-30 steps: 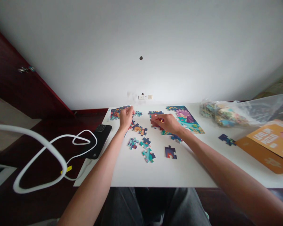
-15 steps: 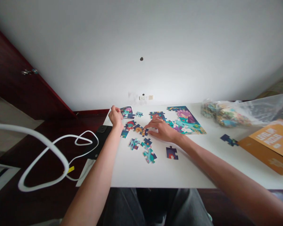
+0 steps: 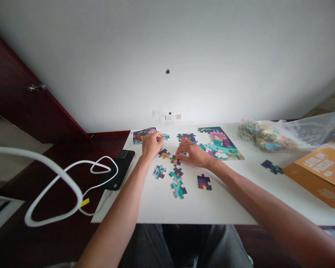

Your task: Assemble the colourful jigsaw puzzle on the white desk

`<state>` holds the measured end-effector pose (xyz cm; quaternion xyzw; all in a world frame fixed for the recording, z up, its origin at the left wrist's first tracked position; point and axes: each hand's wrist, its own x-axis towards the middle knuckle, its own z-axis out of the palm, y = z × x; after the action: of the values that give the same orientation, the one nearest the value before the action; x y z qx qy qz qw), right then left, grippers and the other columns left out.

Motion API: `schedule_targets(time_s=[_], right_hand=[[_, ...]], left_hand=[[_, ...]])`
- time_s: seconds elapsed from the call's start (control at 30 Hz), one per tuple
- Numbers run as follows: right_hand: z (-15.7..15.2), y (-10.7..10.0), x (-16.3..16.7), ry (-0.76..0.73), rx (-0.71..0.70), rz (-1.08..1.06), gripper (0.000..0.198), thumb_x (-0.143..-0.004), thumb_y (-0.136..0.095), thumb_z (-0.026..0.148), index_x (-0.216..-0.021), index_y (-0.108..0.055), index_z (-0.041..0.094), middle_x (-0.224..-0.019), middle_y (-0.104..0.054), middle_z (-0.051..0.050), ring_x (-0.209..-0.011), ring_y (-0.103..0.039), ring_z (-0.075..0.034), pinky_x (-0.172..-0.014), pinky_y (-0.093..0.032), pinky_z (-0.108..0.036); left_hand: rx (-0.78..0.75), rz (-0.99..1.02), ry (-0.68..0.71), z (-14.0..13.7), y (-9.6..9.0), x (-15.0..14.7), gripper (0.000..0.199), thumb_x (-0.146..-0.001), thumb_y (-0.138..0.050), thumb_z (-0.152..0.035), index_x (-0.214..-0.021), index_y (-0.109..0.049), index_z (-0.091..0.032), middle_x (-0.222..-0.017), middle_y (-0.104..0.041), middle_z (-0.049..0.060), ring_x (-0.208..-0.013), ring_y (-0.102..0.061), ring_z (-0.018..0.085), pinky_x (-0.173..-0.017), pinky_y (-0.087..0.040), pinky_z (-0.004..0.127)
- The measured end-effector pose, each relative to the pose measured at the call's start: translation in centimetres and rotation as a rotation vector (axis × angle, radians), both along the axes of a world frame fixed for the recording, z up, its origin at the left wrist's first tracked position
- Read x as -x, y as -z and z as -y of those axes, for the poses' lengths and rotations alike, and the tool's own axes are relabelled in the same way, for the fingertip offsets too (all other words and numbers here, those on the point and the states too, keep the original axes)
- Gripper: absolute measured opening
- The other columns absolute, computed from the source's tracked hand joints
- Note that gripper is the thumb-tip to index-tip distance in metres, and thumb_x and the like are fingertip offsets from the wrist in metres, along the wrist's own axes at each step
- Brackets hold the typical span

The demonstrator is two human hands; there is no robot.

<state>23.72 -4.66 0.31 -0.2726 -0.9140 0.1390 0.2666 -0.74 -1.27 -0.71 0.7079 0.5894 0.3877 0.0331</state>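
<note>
One left hand (image 3: pixel 151 144), fingers curled, contents unclear | orange-and-blue puzzle piece (image 3: pixel 175 161) on table (image 3: pixel 162 206), between the hands, long axis unclear | right hand (image 3: pixel 192 153) nearer, just right of that piece, fingers bent, grip unclear | joined puzzle section (image 3: pixel 222 143) beyond, farther right

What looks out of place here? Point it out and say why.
A stray-looking bit of puzzle lies by the orange box, well apart from the other loose pieces. The pale wall also has a dark round mark, possibly a hole, and a greyish smudge beside the outlets, both breaking its plain surface.
</note>
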Motion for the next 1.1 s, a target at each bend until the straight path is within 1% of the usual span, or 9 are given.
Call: schedule_targets(time_s=[0.13,0.27,0.37,0.47,0.67,0.77,0.9,1.0,1.1], right_hand=[[-2.0,0.3,-1.9,0.167,-0.070,-0.058,0.019,-0.097,-0.059,0.026,-0.091,-0.077,0.023,-0.095,-0.078,-0.006,-0.097,-0.069,-0.023,-0.098,-0.048,-0.039],[-3.6,1.0,-3.9,0.389,-0.061,-0.068,0.018,-0.093,-0.062,0.028,-0.095,-0.079,0.023,-0.101,-0.079,-0.007,-0.097,-0.070,-0.025,-0.096,-0.049,-0.038],[-3.9,1.4,-4.3,0.430,-0.040,-0.053,0.020,-0.093,-0.061,0.032,-0.097,-0.079,0.021,-0.102,-0.079,-0.007,-0.096,-0.070,-0.025,-0.095,-0.049,-0.037],[-3.6,1.4,-3.8,0.419,-0.022,-0.057,0.019,-0.092,-0.061,0.029,-0.094,-0.078,0.021,-0.099,-0.080,-0.006,-0.094,-0.071,-0.024,-0.094,-0.049,-0.035],[-2.8,0.5,-3.0,0.358,0.033,-0.117,0.020,-0.090,-0.060,0.024,-0.089,-0.079,0.022,-0.098,-0.080,-0.004,-0.092,-0.072,-0.022,-0.092,-0.051,-0.032],[-2.5,0.4,-2.9,0.349,0.119,-0.187,0.020,-0.090,-0.060,0.026,-0.095,-0.079,0.024,-0.100,-0.080,-0.003,-0.091,-0.072,-0.021,-0.089,-0.054,-0.032],[-2.4,0.9,-2.4,0.341,0.307,-0.389,0.027,-0.088,-0.068,0.038,-0.110,-0.073,0.023,-0.103,-0.079,-0.005,-0.089,-0.073,-0.022,-0.086,-0.058,-0.036],[-2.4,1.2,-1.9,0.224,0.567,-0.574,0.042,-0.083,-0.074,0.046,-0.116,-0.066,0.021,-0.100,-0.077,-0.007,-0.086,-0.075,-0.023,-0.078,-0.062,-0.036],[-2.4,0.9,-2.0,0.178,0.706,-0.604,0.045,-0.080,-0.076,0.046,-0.114,-0.065,0.020,-0.085,-0.075,-0.004,-0.072,-0.073,-0.020,-0.066,-0.061,-0.033]], left_hand=[[0.109,-0.335,0.101,0.2,0.9,-1.4,0.044,-0.088,-0.055,-0.015,-0.129,-0.069,-0.025,-0.131,-0.072,0.005,-0.128,-0.053,0.030,-0.106,-0.040,0.044],[0.154,-0.438,0.099,0.3,0.6,-1.8,0.040,-0.092,-0.058,-0.022,-0.129,-0.070,-0.027,-0.126,-0.071,0.007,-0.122,-0.055,0.031,-0.104,-0.040,0.044],[0.166,-0.479,0.079,0.5,0.5,-1.9,0.045,-0.094,-0.060,-0.034,-0.137,-0.065,-0.022,-0.124,-0.067,0.012,-0.121,-0.054,0.032,-0.102,-0.041,0.043],[0.192,-0.470,0.055,0.4,0.6,-1.9,0.041,-0.094,-0.063,-0.044,-0.127,-0.070,-0.021,-0.121,-0.065,0.014,-0.120,-0.053,0.033,-0.102,-0.042,0.042],[0.138,-0.223,0.087,0.0,0.3,-1.8,0.022,-0.082,-0.079,-0.034,-0.097,-0.070,-0.021,-0.100,-0.068,0.009,-0.104,-0.061,0.028,-0.093,-0.046,0.037],[0.148,0.130,0.182,-0.2,0.2,-2.3,0.009,-0.085,-0.072,-0.027,-0.085,-0.065,-0.021,-0.085,-0.069,0.004,-0.084,-0.065,0.021,-0.082,-0.048,0.033],[0.314,0.607,0.407,-0.1,0.4,-4.0,0.025,-0.082,-0.072,-0.040,-0.086,-0.059,-0.020,-0.077,-0.067,0.001,-0.071,-0.065,0.017,-0.070,-0.048,0.028],[0.416,0.637,0.538,0.6,0.4,-5.1,0.035,-0.077,-0.076,-0.047,-0.090,-0.058,-0.020,-0.076,-0.067,0.000,-0.070,-0.064,0.016,-0.068,-0.046,0.026],[0.436,0.421,0.586,1.5,-0.2,-4.9,0.034,-0.080,-0.074,-0.049,-0.093,-0.060,-0.020,-0.072,-0.063,-0.002,-0.065,-0.059,0.014,-0.062,-0.041,0.024]])
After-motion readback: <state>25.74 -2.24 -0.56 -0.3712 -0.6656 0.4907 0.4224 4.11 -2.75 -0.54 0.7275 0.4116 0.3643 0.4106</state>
